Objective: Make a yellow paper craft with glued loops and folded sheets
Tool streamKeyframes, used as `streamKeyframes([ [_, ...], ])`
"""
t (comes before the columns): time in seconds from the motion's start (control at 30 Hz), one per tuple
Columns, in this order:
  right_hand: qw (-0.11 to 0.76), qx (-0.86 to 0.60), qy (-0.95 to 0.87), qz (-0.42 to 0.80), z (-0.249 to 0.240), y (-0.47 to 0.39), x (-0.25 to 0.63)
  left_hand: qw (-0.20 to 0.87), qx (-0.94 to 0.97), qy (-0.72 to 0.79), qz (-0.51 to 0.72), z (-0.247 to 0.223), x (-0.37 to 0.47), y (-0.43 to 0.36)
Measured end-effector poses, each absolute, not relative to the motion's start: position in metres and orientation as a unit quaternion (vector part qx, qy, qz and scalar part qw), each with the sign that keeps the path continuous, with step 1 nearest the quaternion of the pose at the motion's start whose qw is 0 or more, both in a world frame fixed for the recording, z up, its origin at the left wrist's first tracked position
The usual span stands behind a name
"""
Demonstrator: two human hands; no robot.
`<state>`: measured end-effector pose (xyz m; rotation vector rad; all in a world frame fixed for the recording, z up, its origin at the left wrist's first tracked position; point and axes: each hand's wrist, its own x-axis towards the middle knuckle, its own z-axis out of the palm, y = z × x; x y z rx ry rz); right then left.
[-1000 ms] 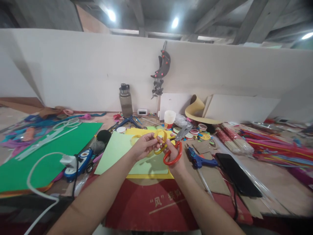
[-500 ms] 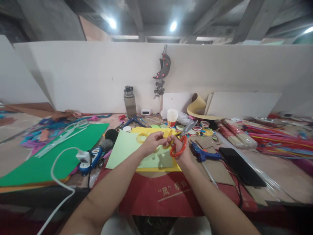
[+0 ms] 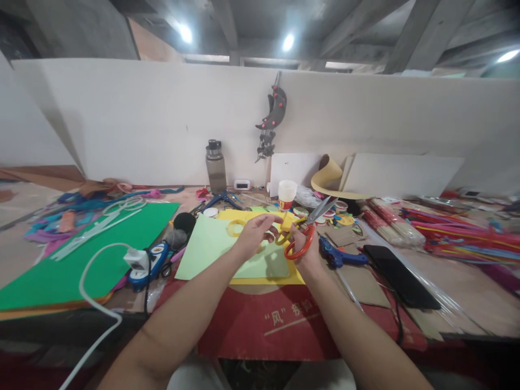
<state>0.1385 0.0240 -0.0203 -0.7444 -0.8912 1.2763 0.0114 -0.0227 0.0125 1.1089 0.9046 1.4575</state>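
Note:
Scissors (image 3: 300, 246) with red and yellow handles are in my right hand (image 3: 307, 252), their metal blades parted and pointing up to the right. At the fingers of that same hand is a small yellow paper strip (image 3: 287, 221), bent and held above the sheets. My left hand (image 3: 255, 234) is just left of the strip, fingers curved and apart, the index fingertip at the strip's edge. Beneath both hands lies a pale green sheet (image 3: 211, 254) on yellow paper (image 3: 260, 281). A yellow ring (image 3: 234, 228) rests on the green sheet.
A blue glue gun (image 3: 341, 255) and a black phone (image 3: 400, 276) lie to the right. A paper cup (image 3: 286, 195) and a bottle (image 3: 215, 168) stand behind. On the left are green sheets (image 3: 122, 254) and a blue power strip (image 3: 148, 271) with a white cable.
My left fingers have loosened and spread beside the yellow strip, which has shifted slightly right. The scissors have moved a little right, and their blades look wider apart.

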Motion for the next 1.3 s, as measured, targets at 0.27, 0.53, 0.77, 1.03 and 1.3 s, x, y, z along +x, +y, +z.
streamKeyframes([
  [0.27,0.599,-0.315,-0.474,0.564,-0.02,0.015,0.139,0.511,0.465,0.434,0.579,0.009,0.003,-0.016],
  [0.53,0.488,-0.414,-0.633,0.435,-0.014,0.015,0.152,0.429,0.425,0.453,0.656,0.004,-0.005,-0.01],
  [0.77,0.175,-0.586,-0.78,0.136,-0.007,0.024,0.166,0.39,0.325,0.418,0.753,0.013,-0.015,-0.009],
  [1.03,0.026,-0.551,-0.834,0.019,0.002,0.013,0.161,0.385,0.332,0.416,0.754,0.011,-0.02,-0.007],
  [1.3,0.342,-0.233,-0.837,0.358,0.083,-0.056,0.175,0.347,0.302,0.44,0.771,0.005,-0.024,0.001],
])
